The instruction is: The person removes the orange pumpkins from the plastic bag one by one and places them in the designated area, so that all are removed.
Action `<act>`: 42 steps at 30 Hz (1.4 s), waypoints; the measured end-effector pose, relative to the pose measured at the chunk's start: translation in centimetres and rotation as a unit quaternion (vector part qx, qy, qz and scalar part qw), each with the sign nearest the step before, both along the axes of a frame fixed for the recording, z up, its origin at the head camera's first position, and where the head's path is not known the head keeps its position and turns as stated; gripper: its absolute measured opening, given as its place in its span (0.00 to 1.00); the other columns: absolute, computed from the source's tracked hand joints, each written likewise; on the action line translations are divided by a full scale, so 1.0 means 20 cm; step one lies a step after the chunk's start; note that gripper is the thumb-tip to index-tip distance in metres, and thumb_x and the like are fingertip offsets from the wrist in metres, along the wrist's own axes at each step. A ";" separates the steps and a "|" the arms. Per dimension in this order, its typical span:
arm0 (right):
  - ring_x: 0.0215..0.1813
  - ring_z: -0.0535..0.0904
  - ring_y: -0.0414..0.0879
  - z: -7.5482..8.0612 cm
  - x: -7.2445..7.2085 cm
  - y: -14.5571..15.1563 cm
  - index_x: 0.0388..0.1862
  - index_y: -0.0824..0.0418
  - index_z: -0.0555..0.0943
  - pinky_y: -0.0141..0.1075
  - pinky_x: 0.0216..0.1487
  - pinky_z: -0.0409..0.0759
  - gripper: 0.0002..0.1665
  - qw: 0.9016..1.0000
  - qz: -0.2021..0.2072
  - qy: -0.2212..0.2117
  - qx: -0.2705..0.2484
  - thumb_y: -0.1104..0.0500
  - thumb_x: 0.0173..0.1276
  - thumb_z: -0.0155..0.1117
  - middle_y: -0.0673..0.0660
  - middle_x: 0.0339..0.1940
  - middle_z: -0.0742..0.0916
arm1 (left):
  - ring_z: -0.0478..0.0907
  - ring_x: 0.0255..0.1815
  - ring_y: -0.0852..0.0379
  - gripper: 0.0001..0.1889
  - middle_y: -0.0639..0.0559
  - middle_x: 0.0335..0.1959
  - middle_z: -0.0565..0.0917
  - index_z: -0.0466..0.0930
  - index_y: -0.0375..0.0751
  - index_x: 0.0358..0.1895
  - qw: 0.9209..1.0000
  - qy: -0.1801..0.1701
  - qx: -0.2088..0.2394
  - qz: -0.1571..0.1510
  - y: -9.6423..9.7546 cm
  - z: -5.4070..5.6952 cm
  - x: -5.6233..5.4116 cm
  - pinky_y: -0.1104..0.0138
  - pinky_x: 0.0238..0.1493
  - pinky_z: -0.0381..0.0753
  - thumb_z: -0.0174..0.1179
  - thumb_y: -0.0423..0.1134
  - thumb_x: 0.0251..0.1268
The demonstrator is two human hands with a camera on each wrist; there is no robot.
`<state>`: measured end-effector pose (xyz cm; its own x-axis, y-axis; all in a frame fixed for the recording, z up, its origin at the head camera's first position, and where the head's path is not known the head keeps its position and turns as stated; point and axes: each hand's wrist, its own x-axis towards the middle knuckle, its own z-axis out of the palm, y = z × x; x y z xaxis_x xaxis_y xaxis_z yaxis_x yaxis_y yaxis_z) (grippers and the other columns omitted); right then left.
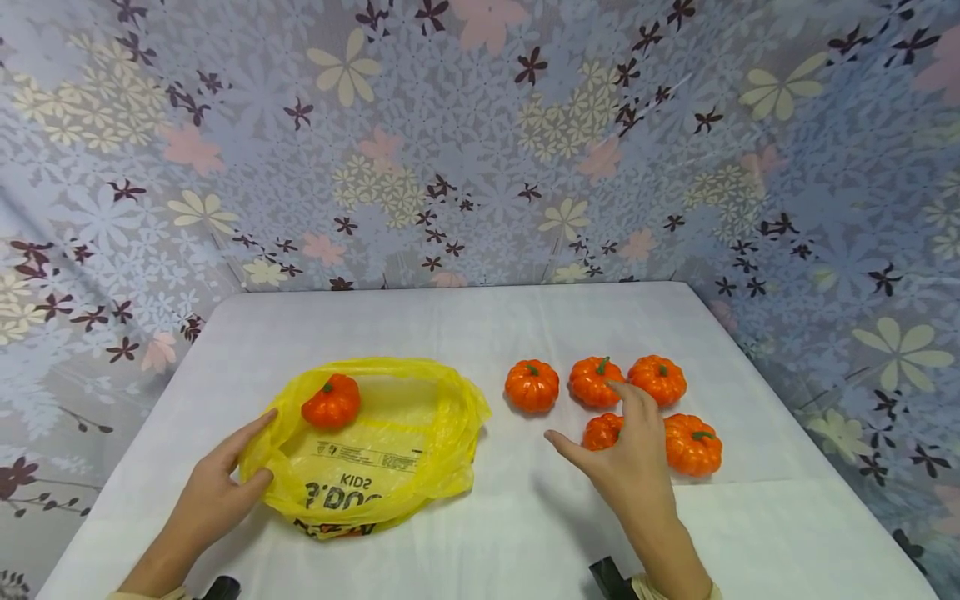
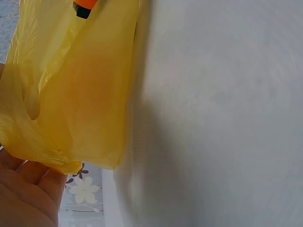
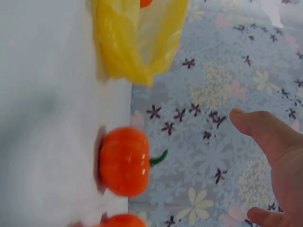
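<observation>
A yellow plastic bag [image 1: 442, 467] with dark print lies with its mouth spread wide on the left of the table. My left hand [image 1: 217, 483] pinches its left edge between thumb and fingers, and in the left wrist view the plastic partly covers those fingers. Inside the bag sits a small orange pumpkin [image 1: 332, 402]. To the right my right hand [image 1: 633, 454] hovers with thumb and fingers spread, holding nothing. Beneath and behind it are a partly hidden pumpkin [image 1: 602, 432] and another pumpkin [image 1: 595, 382] with a green stem.
More pumpkins are grouped on the right: a left one [image 1: 532, 386], a back right one [image 1: 657, 380] and a front right one [image 1: 693, 446]. A white cloth covers the table [image 1: 450, 325]. Flowered fabric [image 1: 480, 167] hangs behind and along both sides.
</observation>
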<state>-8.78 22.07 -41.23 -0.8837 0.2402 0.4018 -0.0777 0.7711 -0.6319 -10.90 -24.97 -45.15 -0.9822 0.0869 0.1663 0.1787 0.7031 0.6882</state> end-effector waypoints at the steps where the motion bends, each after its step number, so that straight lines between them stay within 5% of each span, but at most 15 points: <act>1: 0.66 0.66 0.61 0.00 -0.01 -0.02 0.66 0.67 0.69 0.62 0.66 0.70 0.59 1.000 0.007 0.003 -0.003 0.42 0.41 0.88 0.64 0.65 0.73 | 0.61 0.72 0.28 0.38 0.35 0.74 0.66 0.63 0.39 0.76 1.000 0.001 -0.001 0.000 0.00 0.00 0.00 0.32 0.63 0.66 0.61 0.27 0.59; 18: 0.67 0.70 0.57 -0.01 -0.15 -0.25 0.69 0.59 0.71 0.55 0.68 0.71 0.57 0.992 0.099 -0.017 -0.077 0.40 0.43 0.86 0.60 0.66 0.75 | 0.61 0.72 0.28 0.39 0.35 0.74 0.66 0.63 0.37 0.76 1.000 0.007 0.006 0.001 0.00 0.00 0.00 0.32 0.64 0.65 0.60 0.26 0.58; 29: 0.66 0.71 0.58 -0.03 -0.20 -0.44 0.71 0.58 0.69 0.54 0.63 0.77 0.58 0.986 0.135 -0.058 -0.085 0.41 0.44 0.86 0.59 0.68 0.73 | 0.60 0.73 0.30 0.39 0.36 0.75 0.65 0.62 0.39 0.77 1.000 -0.006 0.005 0.006 0.01 0.01 0.00 0.33 0.65 0.64 0.60 0.26 0.59; 42: 0.65 0.72 0.54 -0.09 -0.23 -0.66 0.67 0.61 0.73 0.49 0.66 0.74 0.53 0.977 0.202 -0.047 -0.055 0.42 0.46 0.85 0.56 0.64 0.77 | 0.60 0.73 0.31 0.39 0.37 0.75 0.66 0.63 0.38 0.76 1.000 -0.003 0.009 0.003 0.01 0.01 0.00 0.33 0.65 0.64 0.60 0.25 0.58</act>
<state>-13.40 8.77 -43.13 -0.9470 -0.0978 0.3059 -0.2990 0.6160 -0.7288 -10.92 -24.79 -44.91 -0.9838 0.0785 0.1610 0.1701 0.6909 0.7026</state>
